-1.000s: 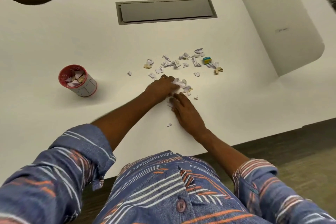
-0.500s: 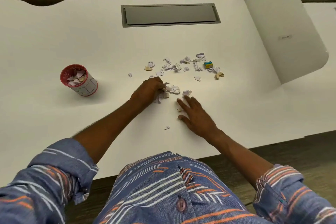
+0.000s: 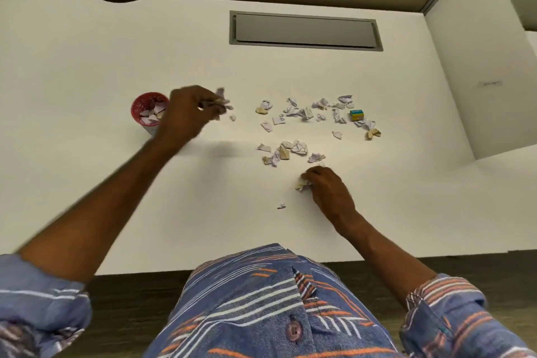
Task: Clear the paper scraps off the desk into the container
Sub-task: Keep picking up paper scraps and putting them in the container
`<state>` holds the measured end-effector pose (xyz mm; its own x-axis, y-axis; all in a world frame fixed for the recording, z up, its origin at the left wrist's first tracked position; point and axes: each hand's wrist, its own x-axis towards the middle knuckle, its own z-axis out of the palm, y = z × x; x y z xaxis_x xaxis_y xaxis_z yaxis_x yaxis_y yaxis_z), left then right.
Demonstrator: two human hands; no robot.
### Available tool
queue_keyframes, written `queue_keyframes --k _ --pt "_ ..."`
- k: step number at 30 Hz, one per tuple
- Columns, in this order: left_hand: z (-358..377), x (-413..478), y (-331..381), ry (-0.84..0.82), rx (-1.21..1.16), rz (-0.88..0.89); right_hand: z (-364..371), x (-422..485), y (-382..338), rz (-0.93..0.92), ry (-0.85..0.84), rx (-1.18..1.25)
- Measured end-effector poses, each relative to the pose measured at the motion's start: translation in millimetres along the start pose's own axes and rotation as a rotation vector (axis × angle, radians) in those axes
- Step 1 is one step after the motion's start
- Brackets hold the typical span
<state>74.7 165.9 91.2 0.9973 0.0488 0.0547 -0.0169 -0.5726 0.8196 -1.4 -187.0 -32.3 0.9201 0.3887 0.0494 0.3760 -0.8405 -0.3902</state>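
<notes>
A red-rimmed container (image 3: 147,111) stands on the white desk (image 3: 87,67) at the left, holding several paper scraps. My left hand (image 3: 190,113) is raised just right of it, blurred, closed on a bunch of white scraps (image 3: 222,100); one small scrap (image 3: 232,117) lies below it. My right hand (image 3: 331,192) rests on the desk, fingers curled over a crumpled scrap (image 3: 302,183). A small heap of scraps (image 3: 287,151) lies ahead of it, a wider scatter (image 3: 308,112) lies beyond, and a lone bit (image 3: 281,206) sits nearer me.
A small blue and yellow block (image 3: 356,115) sits among the far scraps. A grey cable hatch (image 3: 305,30) is set into the desk at the back. A white divider panel (image 3: 476,73) rises at the right. The desk's front edge runs just before my shirt.
My left hand has lifted off the heap with scraps and swung left to beside the container. My right hand has curled its fingers onto a scrap. The view shifted right.
</notes>
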Motion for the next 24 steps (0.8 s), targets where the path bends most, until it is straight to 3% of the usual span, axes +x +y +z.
queue_keyframes --k 5,11,16,24 --pt "-73.9 4.6 -20.0 0.043 0.187 -0.086 -12.1 19.2 -18.9 0.382 0.108 0.339" --pt "-100.8 1.5 -51.7 -0.010 0.448 -0.197 -14.6 36.6 -17.8 0.863 0.158 0.873" --pt "-97.5 0.8 -59.9 -0.099 0.567 -0.251 -21.4 42.2 -31.4 0.928 0.197 1.119" --pt "-110.8 13.1 -46.7 -0.126 0.477 -0.185 -26.6 70.2 -71.3 0.891 0.177 1.312"
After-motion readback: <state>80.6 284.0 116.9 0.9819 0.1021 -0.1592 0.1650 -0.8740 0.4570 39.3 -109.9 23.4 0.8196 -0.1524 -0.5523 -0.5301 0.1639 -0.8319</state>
